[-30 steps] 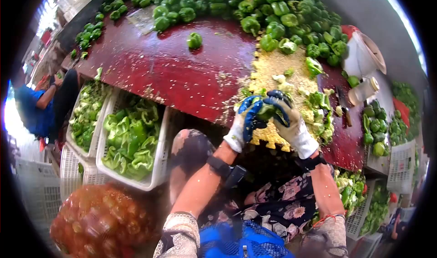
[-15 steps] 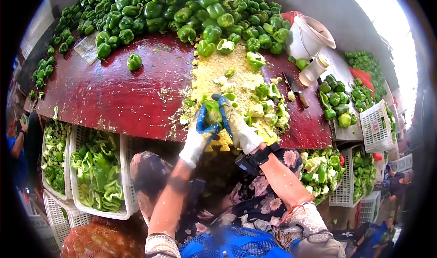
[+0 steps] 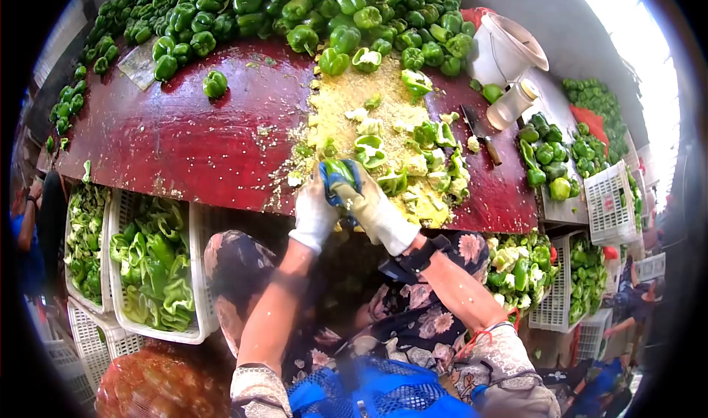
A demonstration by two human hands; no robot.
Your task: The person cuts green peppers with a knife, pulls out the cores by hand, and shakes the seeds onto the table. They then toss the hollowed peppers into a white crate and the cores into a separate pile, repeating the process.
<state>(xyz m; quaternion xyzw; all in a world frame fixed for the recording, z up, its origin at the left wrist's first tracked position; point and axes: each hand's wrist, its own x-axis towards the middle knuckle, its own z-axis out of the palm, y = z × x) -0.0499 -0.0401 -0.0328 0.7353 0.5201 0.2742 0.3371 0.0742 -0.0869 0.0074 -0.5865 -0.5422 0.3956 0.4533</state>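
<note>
Both my hands wear white gloves with blue fingertips and meet at the near edge of the yellow mat (image 3: pixel 332 116). My left hand (image 3: pixel 317 206) is wrapped round the left side of a green pepper (image 3: pixel 339 170). From the right, my right hand (image 3: pixel 369 200) closes on the same pepper, its fingers bent over it. Cut pepper pieces and pale cores (image 3: pixel 424 164) lie just right of my hands. One opened pepper half (image 3: pixel 369 151) rests on the mat beyond my right hand.
Whole peppers (image 3: pixel 295 9) are heaped at the back of the red table (image 3: pixel 184 145). A knife (image 3: pixel 483 136), a jar (image 3: pixel 509 107) and a white bucket (image 3: pixel 501 49) stand or lie right. White crates (image 3: pixel 199 285) hold peppers below the table edge. Other people are at both sides.
My hands have drawn closer together around the pepper, and my right fingers have folded over it. An opened pepper half now shows on the mat beyond my hands. The view has shifted slightly.
</note>
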